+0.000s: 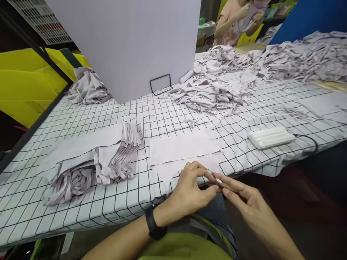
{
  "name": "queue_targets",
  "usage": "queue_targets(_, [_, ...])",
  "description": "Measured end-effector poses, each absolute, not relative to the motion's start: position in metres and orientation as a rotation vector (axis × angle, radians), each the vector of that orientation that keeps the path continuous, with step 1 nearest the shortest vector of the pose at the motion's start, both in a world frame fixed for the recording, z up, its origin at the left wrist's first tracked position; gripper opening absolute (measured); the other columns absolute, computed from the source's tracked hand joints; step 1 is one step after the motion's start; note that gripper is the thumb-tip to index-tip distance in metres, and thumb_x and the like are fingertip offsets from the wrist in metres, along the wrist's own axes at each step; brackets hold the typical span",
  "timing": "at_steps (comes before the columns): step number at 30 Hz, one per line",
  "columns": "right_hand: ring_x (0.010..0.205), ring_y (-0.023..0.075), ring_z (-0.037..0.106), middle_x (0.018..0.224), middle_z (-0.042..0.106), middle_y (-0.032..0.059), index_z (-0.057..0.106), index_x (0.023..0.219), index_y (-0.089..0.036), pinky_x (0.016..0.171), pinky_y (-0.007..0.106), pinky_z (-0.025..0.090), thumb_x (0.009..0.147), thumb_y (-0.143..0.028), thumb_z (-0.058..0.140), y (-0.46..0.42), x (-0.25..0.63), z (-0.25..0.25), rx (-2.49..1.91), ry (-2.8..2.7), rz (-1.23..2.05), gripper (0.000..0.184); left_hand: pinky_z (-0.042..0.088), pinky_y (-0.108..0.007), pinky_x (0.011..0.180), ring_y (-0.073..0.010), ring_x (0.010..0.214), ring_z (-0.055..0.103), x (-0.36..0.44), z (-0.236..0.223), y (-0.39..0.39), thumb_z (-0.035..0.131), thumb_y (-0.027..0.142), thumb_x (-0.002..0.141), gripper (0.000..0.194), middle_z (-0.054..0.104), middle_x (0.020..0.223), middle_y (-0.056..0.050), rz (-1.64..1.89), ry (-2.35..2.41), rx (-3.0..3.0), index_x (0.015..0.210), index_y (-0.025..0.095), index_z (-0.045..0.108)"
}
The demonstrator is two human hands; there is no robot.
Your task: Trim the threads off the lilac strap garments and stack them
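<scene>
My left hand (191,189), with a black watch (155,223) on the wrist, is in front of the table's near edge, its fingers and thumb curled in a pinch. Its fingertips meet those of my right hand (244,193), whose fingers are stretched out with the thumb apart. Small white pieces (218,181) show at the touching fingertips; I cannot make out whether they are tape or something held. Just beyond the hands lies a flat pale fabric piece (185,147), folded, with a cut edge toward me.
A stack of folded pale fabric pieces with straps (108,155) lies on the left of the grid-patterned cloth (162,124). Right of the hands is a white box with a black cable (271,138). Loose fabric heaps (214,92) and an upright grey board (130,47) stand behind. Another person (230,21) handles fabric.
</scene>
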State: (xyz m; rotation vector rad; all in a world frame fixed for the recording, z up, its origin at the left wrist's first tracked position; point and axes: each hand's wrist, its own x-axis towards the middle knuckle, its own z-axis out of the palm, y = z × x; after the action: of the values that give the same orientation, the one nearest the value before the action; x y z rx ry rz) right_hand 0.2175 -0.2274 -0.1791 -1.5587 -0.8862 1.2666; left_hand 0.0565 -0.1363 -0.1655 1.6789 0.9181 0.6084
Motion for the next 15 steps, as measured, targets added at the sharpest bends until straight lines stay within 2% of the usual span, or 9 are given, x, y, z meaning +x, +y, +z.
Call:
queue_targets(3, [0.117,0.0325,0.070,0.126,0.073,0.0138,0.075,0.128,-0.018,0.101,0.042,0.056,0.089,-0.047,0.069,-0.223,0.210,-0.180,-1.639,-0.988,1.145,0.049,0.048,-0.036,0.094,-0.0198,0.099,0.063,0.058,-0.169,-0.130,0.078,0.010,0.072,0.013,0.067,0.100,-0.003,0.530,0.971,1.371,0.079,0.019,0.070])
queue_targets(8, [0.118,0.0284,0.070,0.128,0.072,0.0120,0.071,0.133,-0.017,0.101,0.036,0.057,0.098,-0.034,0.054,-0.226,0.206,-0.186,-1.752,-1.295,0.852,0.043,0.047,-0.035,0.096,-0.0198,0.101,0.064,0.059,-0.164,-0.125,0.074,0.005,0.073,0.016,0.069,0.099,-0.004,0.498,1.013,1.171,0.082,0.017,0.068])
queue_targets(15, [0.113,0.0242,0.073,0.127,0.074,0.0087,0.071,0.133,-0.018,0.096,0.029,0.059,0.099,-0.022,0.053,-0.222,0.203,-0.183,-1.724,-1.523,0.527,0.038,0.044,-0.032,0.090,-0.0177,0.097,0.060,0.059,-0.166,-0.126,0.074,0.009,0.070,0.010,0.063,0.097,-0.002,0.495,0.926,1.048,0.071,0.017,0.067])
